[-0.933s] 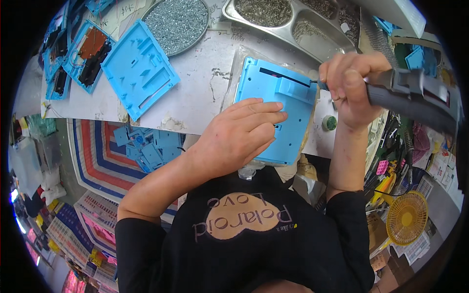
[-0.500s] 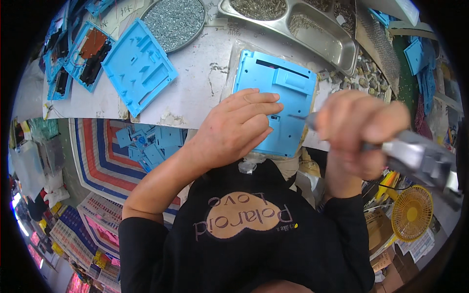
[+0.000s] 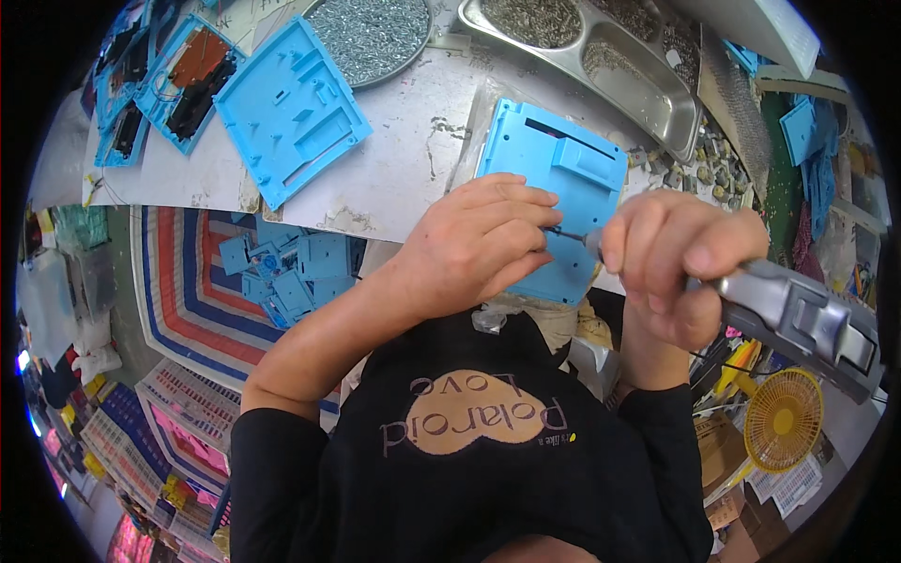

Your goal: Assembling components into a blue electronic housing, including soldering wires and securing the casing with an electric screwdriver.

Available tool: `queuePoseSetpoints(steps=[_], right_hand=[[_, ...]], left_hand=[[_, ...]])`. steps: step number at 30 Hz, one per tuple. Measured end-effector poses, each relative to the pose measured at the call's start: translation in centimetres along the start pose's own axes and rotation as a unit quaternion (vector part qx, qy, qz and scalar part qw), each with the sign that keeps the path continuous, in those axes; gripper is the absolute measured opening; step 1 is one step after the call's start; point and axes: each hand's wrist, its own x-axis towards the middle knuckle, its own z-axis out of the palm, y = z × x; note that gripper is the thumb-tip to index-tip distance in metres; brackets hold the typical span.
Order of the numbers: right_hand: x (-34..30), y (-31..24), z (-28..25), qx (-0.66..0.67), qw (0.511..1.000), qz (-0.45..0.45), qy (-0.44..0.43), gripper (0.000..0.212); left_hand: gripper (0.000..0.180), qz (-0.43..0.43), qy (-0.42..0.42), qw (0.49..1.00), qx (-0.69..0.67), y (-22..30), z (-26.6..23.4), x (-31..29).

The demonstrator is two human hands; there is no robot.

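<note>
Currently: blue plastic casing (image 3: 584, 208), one, lying on the worktable (image 3: 399, 155), near the person's front. Left hand (image 3: 483, 233): fingers extended, close together, laid across the casing's left part; whether the tips pinch anything cannot be told. Right hand (image 3: 680, 263): fingers curled round the front of a grey power screwdriver (image 3: 798, 319), bit (image 3: 570, 235) beside the left fingertips. Step, apparently: screw-driving. Next move, by judgement: bit kept square, casing held firm.

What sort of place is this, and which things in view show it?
Probably a small assembly workshop: there is a heap of small metal pieces, a steel compartment tray, and a right hand holding a grey driver-like tool over a blue plastic panel.
</note>
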Motion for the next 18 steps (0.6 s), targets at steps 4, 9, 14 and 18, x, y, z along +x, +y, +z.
queuePoseSetpoints(steps=[4,9,14,18], right_hand=[[1.5,-1.5,0.5,-0.010,0.999,-0.018,-0.036,0.026],[2.9,-0.5,1.5,-0.006,0.999,-0.017,-0.042,0.025],[4.4,-0.3,1.8,-0.010,0.999,-0.016,-0.041,0.021],[6.6,1.5,0.3,-0.040,0.997,-0.064,-0.032,0.019]], left_hand=[[0.022,-0.035,0.049,0.998,0.017,0.9,-0.6,0.2],[0.021,-0.046,0.058,0.997,0.020,0.8,-1.7,0.1],[0.022,-0.023,0.042,0.997,0.067,0.3,-3.4,0.8],[0.018,-0.022,0.079,0.985,0.148,-3.5,-7.6,4.8]])
